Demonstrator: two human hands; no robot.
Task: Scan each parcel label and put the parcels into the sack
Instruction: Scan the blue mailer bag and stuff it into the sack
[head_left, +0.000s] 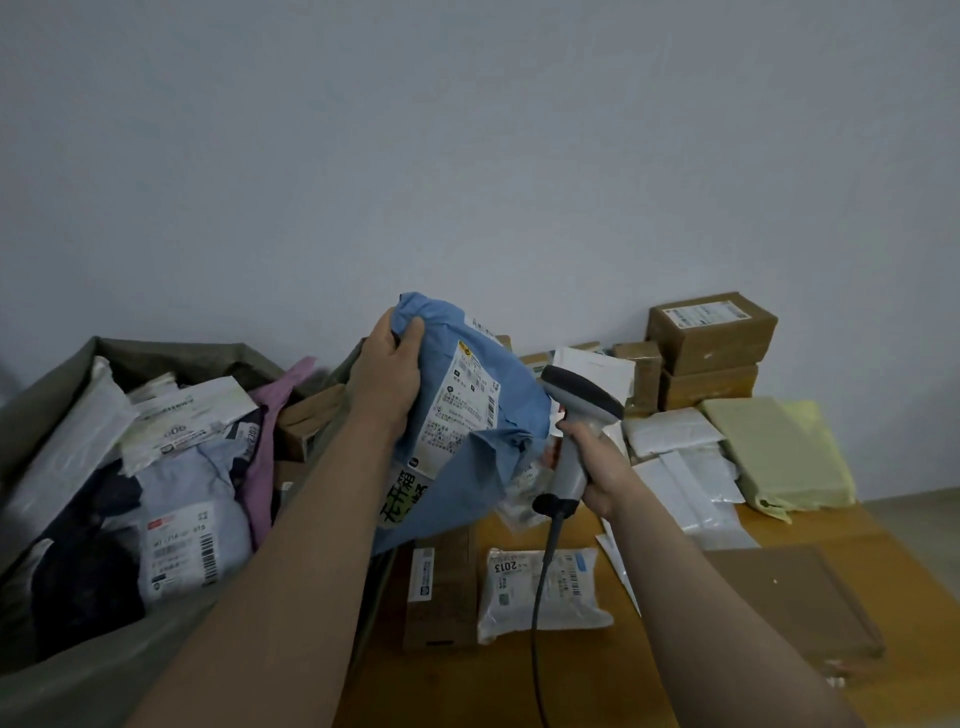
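Blue parcel (470, 467): soft plastic mailer, creased and crumpled, lower right corner folded and torn-looking. It is held up off the counter (571, 686), its face turned toward the camera.

Label (462, 410) on the parcel's face: white, long, wrinkled with the bag, printed with small text blocks and barcodes, a yellow mark at its top. Below it is a pale green sticker (405, 493) with large black characters.

Left hand (387, 374): clamped on the parcel's upper left corner, thumb on the front and fingers curled over the bunched top edge.

Right hand (597, 467): wrapped round the handle of the scanner (582, 400), just right of the parcel. The grey scanner has a dark head, which sits at the parcel's right edge; I cannot tell whether they touch. Its cable (540, 623) hangs down below the parcel's right side.

Hands are apart, one on each side of the parcel.

Sack (171, 351): olive-grey, open, left of the parcel, holding white, pale blue, dark and pink mailers.

Below the parcel on the counter are a flat brown box (441, 587) and a white parcel (540, 592) marked 2013. Right of the parcel lie white mailers (675, 441) and a yellow parcel (779, 452). Stacked cardboard boxes (711, 338) stand against the wall to the upper right.
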